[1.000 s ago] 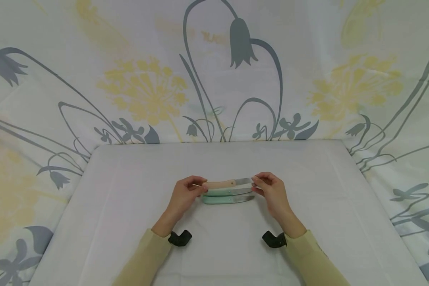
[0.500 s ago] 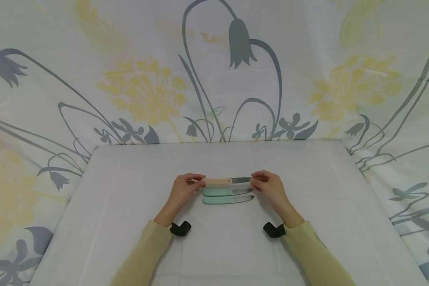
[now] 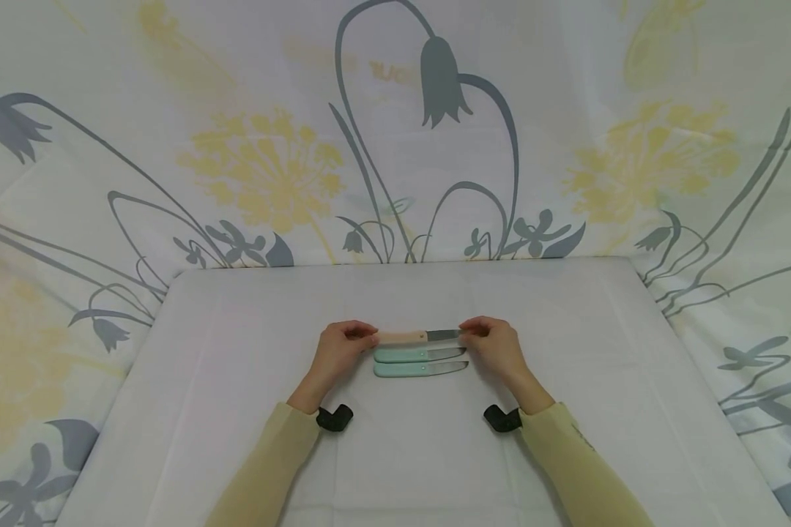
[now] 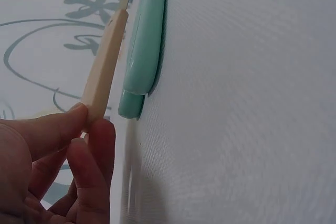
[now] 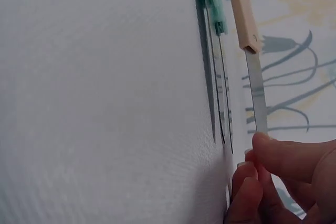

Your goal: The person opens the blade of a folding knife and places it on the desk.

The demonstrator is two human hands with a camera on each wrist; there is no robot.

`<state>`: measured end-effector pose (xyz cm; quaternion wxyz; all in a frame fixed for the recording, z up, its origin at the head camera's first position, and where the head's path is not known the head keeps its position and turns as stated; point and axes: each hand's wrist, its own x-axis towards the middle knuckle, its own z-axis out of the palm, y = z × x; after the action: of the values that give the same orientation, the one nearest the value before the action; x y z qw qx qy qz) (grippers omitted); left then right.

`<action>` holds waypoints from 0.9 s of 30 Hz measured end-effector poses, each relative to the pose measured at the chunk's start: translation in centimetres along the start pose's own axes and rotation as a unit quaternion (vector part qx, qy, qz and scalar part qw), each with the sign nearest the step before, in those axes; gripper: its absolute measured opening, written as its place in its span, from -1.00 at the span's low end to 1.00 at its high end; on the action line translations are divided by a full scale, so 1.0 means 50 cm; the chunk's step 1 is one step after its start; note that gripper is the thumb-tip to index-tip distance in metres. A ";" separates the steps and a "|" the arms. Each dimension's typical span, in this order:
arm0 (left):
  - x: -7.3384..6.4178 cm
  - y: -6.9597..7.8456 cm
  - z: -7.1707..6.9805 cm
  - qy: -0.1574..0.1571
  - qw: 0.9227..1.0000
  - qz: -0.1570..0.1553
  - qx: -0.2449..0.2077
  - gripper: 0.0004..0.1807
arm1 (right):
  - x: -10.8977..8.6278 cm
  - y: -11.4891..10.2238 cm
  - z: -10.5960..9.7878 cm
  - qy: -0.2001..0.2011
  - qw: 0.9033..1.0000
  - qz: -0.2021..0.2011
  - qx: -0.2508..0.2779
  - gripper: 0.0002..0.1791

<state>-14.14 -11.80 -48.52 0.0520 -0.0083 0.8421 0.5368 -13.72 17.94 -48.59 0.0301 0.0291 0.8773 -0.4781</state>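
A knife with a beige handle [image 3: 402, 337] is held level above the table by both hands. My left hand [image 3: 343, 346] pinches the butt of its handle between thumb and fingers, as the left wrist view shows. At the other end my right hand [image 3: 496, 347] pinches the tip of the blade [image 5: 256, 93], hiding the point. Nearer to me, two knives with mint-green handles lie side by side on the cloth, blades to the right: the upper green knife [image 3: 400, 356] and the lower green knife [image 3: 400, 369]. Neither hand grips these two.
A white cloth covers the table [image 3: 422, 454]. Behind it and at both sides hangs a floral curtain [image 3: 395, 146]. A black wrist camera [image 3: 335, 418] sticks out from the left sleeve, and another black camera [image 3: 502, 418] from the right sleeve.
Both hands have moved the beige knife slightly away from the green ones, lifting it clear of them. Its blade has turned from light to darker. The green knives stay in place.
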 end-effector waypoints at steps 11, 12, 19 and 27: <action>-0.004 -0.004 0.008 -0.016 0.998 0.007 0.065 -0.92 | -0.004 -0.002 0.003 0.000 0.998 -0.022 -0.057 -0.86; -0.004 -0.005 0.008 -0.016 0.997 0.008 0.070 -0.92 | -0.005 -0.003 0.004 0.001 0.998 -0.025 -0.061 -0.86; -0.002 -0.006 0.011 -0.017 0.996 0.020 0.083 -0.91 | -0.007 -0.009 0.003 0.004 0.997 -0.037 -0.072 -0.86; -0.001 -0.006 0.013 -0.015 0.995 0.013 0.094 -0.90 | -0.005 -0.007 0.002 -0.005 0.996 -0.033 -0.080 -0.84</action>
<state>-14.02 -11.34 -49.06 0.0585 0.0157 0.8879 0.4560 -13.52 17.63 -48.33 0.0208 -0.0042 0.9130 -0.4075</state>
